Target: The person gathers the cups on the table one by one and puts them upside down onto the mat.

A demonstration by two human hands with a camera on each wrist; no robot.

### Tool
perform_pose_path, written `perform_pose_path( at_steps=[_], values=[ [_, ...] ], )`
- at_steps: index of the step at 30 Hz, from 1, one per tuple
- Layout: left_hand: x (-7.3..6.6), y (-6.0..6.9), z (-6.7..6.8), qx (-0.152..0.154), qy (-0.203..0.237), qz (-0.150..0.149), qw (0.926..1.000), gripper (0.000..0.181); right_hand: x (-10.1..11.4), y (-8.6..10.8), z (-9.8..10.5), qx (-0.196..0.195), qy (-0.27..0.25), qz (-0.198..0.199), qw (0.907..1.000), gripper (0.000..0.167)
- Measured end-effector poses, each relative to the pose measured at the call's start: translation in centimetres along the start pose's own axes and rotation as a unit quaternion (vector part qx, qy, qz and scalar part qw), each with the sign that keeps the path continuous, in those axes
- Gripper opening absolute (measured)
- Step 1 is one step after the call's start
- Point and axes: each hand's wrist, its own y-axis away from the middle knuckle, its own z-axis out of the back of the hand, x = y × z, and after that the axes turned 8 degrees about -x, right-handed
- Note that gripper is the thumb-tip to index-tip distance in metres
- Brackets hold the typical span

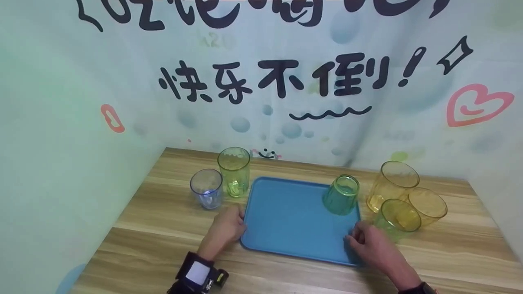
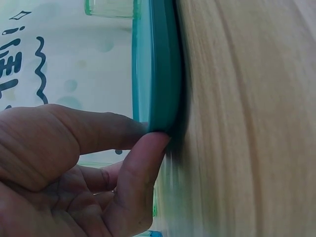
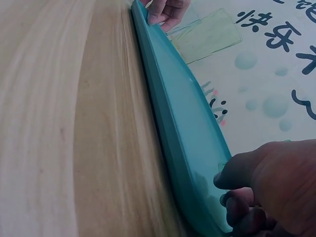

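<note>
A blue rectangular tray [image 1: 286, 220] lies on the wooden table. Its left rim is pinched between the thumb and forefinger of my left hand [image 1: 226, 226], seen close up in the left wrist view. At the opposite side my right hand [image 1: 374, 247] grips the right rim near the front corner, fingers curled and thumb over the edge. On the tray's back right corner a green glass tumbler [image 1: 341, 196] stands upside down. Right behind my right hand is a yellow-green glass [image 1: 396, 220], partly overlapping a short amber glass [image 1: 429, 208].
Left of the tray stand a blue glass [image 1: 207, 190] and a tall yellow-green glass [image 1: 235, 171]. A tall amber glass [image 1: 392, 185] is at the back right. Behind the wooden table [image 1: 163, 216] hangs a printed cloth [image 1: 229, 122], with pale cloth walls at both sides.
</note>
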Motion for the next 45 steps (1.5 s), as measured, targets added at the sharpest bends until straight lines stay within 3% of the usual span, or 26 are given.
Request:
perform_pose_path(
  at_steps=[18,26,45],
  values=[
    [0.1,0.1,0.2,-0.004,0.004,-0.011,0.9999,0.018,-0.6,1.0,0.3,-0.02,0.09,-0.012,0.9957,0.028],
    [0.3,0.2,0.1,-0.002,0.01,-0.012,0.9999,0.019,-1.0,0.8,0.2,-0.002,0.085,-0.015,0.9963,0.025],
    [0.3,0.4,0.1,-0.002,0.008,-0.033,0.9994,0.016,-1.6,1.2,-0.1,-0.02,0.087,-0.012,0.9959,0.026]
  ],
)
